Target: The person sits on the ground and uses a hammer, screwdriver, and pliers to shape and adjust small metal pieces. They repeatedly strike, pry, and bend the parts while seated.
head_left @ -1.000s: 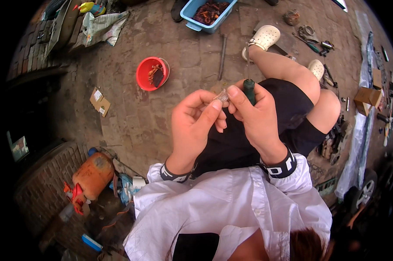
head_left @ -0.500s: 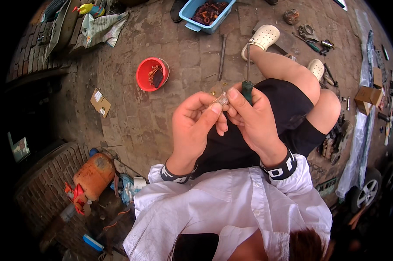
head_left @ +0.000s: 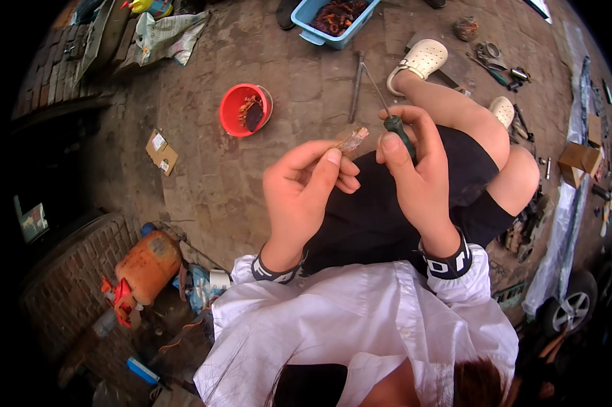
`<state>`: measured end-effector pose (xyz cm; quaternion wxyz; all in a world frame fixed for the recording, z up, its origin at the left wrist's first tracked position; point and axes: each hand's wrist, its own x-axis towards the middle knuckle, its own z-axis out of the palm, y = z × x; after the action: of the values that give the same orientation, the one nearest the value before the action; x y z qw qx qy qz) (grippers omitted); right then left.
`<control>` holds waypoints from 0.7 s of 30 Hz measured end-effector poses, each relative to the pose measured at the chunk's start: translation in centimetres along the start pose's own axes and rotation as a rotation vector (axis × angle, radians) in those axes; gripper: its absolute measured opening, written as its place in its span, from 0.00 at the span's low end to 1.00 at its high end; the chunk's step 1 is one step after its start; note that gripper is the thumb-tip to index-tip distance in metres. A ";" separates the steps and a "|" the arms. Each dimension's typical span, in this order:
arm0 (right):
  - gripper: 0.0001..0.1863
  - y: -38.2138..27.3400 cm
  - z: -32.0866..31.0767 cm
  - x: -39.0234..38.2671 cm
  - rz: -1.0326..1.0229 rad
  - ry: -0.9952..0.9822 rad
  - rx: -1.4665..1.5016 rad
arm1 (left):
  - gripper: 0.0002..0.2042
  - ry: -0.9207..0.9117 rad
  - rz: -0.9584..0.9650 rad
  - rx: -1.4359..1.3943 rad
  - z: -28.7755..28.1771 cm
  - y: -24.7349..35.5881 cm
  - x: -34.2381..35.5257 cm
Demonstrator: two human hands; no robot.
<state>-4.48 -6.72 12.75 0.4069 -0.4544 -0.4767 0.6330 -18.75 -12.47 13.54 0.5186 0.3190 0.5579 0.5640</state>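
L hand [head_left: 306,193]: closed in a pinch, thumb + forefinger tips holding a small brownish part [head_left: 351,140] up at chest height; other fingers curled under.
R hand [head_left: 418,173]: wrapped around a screwdriver [head_left: 389,115], dark green handle in the fist, thin shaft running up and to the left, away from the body; thumb along the handle.
Part vs tool: part sits just left of the handle, close to the R thumb; cannot tell if they touch. Tip points away from the part.
Doing it well (judgement): keep the L pinch low on the part so its working end stays free; bring the tip round before pressing; brace wrists together over the lap so a slip doesn't reach the L fingertips.
Under the hands: black shorts, bare knees to the right, white clog [head_left: 418,60] beyond the R hand, 2nd clog [head_left: 502,110] further right.
Beyond the hands: metal rod [head_left: 357,95] lying on the paved floor; blue tray [head_left: 333,20] of rusty scrap further out.
Left of L hand: red bowl [head_left: 243,108] w/ dark bits in it, well apart.
Packages: small flat cardboard box [head_left: 161,150], tan w/ two pale square labels, far left of the L hand on the floor; tan carton [head_left: 580,157] far right of the R hand, by the long white sheet.
Below-left of hands: orange canister [head_left: 146,264] on its side, roll of white tape [head_left: 219,279] near it.
Signs: none legible.
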 end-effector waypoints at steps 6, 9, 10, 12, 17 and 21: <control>0.14 1.6 -0.3 -2.1 -0.445 0.074 -0.391 | 0.09 0.147 0.050 0.072 -0.8 0.1 0.5; 0.15 2.0 -0.7 -2.5 -0.575 -0.054 -0.587 | 0.08 0.179 0.070 0.072 -0.9 0.0 0.7; 0.16 2.3 -0.6 -2.2 -0.590 -0.024 -0.609 | 0.08 0.186 0.067 0.084 -0.8 0.1 0.7; 0.17 2.3 -0.6 -2.1 -0.580 0.035 -0.609 | 0.08 0.193 0.063 0.087 -0.8 -0.1 0.8; 0.16 1.7 0.1 -3.0 -0.534 -0.032 -0.660 | 0.07 0.220 0.042 0.074 -0.8 -0.3 1.0; 0.10 2.6 -0.9 -1.4 -0.529 0.230 -0.577 | 0.07 0.200 0.043 0.060 -1.3 -0.4 0.9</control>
<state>-3.46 -8.37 10.32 0.4621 -0.4796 -0.6865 0.2918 -20.16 -12.08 12.75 0.4382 0.2884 0.6164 0.5872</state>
